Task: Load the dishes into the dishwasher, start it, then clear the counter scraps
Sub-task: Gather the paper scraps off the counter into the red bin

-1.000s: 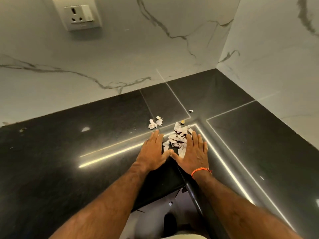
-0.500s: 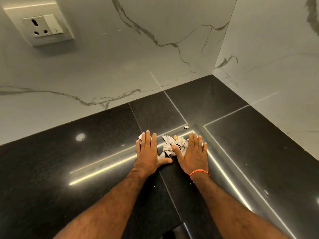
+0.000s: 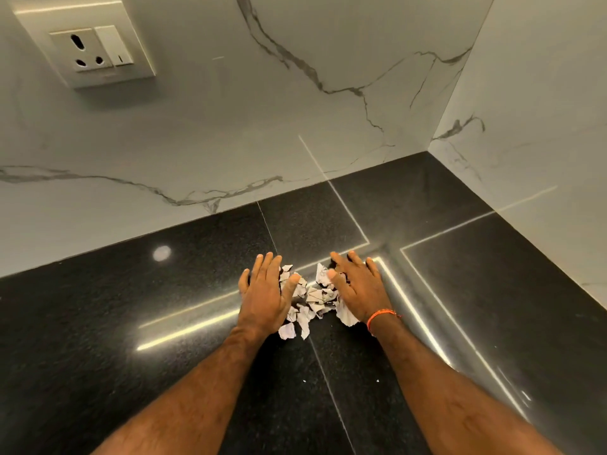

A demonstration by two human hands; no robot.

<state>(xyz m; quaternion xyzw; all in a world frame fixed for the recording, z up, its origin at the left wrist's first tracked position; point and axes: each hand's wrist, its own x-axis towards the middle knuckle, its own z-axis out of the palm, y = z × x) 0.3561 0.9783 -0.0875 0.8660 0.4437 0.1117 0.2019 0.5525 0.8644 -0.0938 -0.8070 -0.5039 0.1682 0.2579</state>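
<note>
Paper scraps are corralled between two flat hands on a dark kitchen surface.

A wall socket (image 3: pixel 95 50) is seen at upper left. The left hand (image 3: pixel 267 295) is laid beside the scraps (image 3: pixel 312 300), its grip wide and fingers straight, with nothing held. The pile is kept on the black surface (image 3: pixel 131 372) between both palms, apparently so it can be gathered for removal. The right hand (image 3: pixel 359 290), a band (image 3: pixel 382 315) at its wrist, is spread likewise against the pile's other side.

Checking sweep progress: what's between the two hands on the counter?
Head view: a pile of torn paper scraps lies between left hand and right hand.
</note>
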